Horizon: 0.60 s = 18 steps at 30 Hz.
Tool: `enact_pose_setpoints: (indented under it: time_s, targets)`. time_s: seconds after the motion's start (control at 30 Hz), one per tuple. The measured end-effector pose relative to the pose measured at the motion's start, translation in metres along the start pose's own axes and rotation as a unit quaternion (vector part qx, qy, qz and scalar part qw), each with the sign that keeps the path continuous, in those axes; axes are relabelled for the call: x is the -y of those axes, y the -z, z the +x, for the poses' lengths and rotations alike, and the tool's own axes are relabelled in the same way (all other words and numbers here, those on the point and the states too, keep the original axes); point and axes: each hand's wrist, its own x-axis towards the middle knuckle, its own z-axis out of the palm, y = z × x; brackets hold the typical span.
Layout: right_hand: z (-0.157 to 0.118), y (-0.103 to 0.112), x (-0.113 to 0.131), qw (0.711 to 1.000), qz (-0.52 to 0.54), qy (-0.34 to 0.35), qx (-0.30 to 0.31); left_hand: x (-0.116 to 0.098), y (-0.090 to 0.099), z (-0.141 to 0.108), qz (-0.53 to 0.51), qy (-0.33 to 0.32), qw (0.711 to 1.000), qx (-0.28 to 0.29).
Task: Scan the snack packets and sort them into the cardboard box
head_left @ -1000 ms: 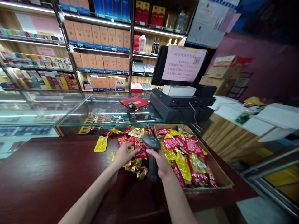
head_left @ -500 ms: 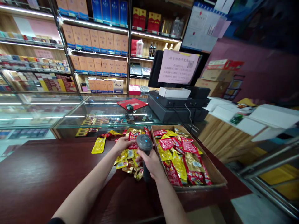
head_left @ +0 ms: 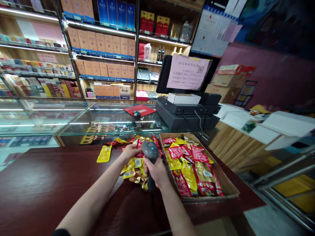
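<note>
Dark red counter [head_left: 49, 183]: left hand [head_left: 130, 152] pinches red packet [head_left: 139, 143]; right hand [head_left: 157, 172] wraps round scanner [head_left: 150, 150], near box of packets [head_left: 228, 186].

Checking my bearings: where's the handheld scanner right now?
In the head view, the scanner is in the right hand just below centre, between the left hand and the cardboard box.

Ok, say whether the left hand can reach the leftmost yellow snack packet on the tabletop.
Probably yes: nothing visibly blocks the left hand from the yellow snack packet, though that hand seems to hold a red packet.
</note>
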Motion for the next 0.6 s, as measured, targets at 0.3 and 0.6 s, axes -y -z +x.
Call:
enact_pose_setpoints:
  time_s: [0.3, 0.6]
  targets:
    - [0.0012, 0.0007, -0.0020, 1.000, 0.003, 0.006, 0.005, 0.0013, 0.0015, 0.0008, 0.007, -0.016, 1.000, 0.007]
    - [0.0005, 0.0092, 0.0008, 0.996, -0.010, 0.074, -0.045, -0.0037, -0.0001, -0.0061, 0.002, -0.004, 1.000, 0.025]
